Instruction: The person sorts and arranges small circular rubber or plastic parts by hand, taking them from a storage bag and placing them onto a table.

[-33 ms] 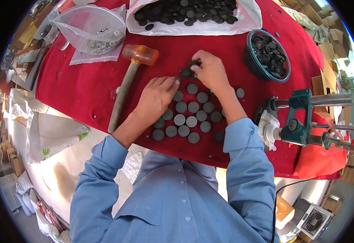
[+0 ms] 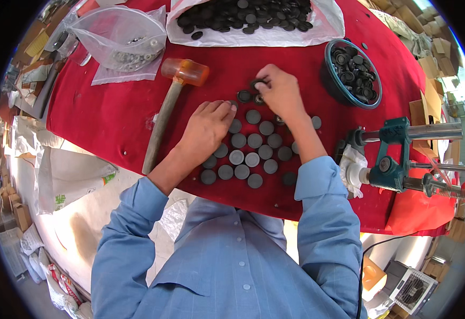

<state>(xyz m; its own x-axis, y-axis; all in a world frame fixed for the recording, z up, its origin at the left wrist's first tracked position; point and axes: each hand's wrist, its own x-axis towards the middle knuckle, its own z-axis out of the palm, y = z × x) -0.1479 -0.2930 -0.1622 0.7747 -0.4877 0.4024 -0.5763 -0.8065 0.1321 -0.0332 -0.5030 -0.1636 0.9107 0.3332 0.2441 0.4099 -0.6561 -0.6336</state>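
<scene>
While your left hand [image 2: 207, 126] lies flat and empty on the near rows of dark discs [image 2: 246, 157] laid out on the red cloth [image 2: 105, 114], your right hand [image 2: 281, 91] pinches one more disc [image 2: 257, 84] at the far edge of that patch. Some two dozen look placed. Beyond, the mallet [image 2: 169, 106] lies idle, and the blue bowl [image 2: 353, 73] and the white sheet's heap [image 2: 246, 14] are full, so I judge most work remains.

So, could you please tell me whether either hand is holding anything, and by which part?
The right hand pinches a small black disc by its rim; the left hand holds nothing.
</scene>
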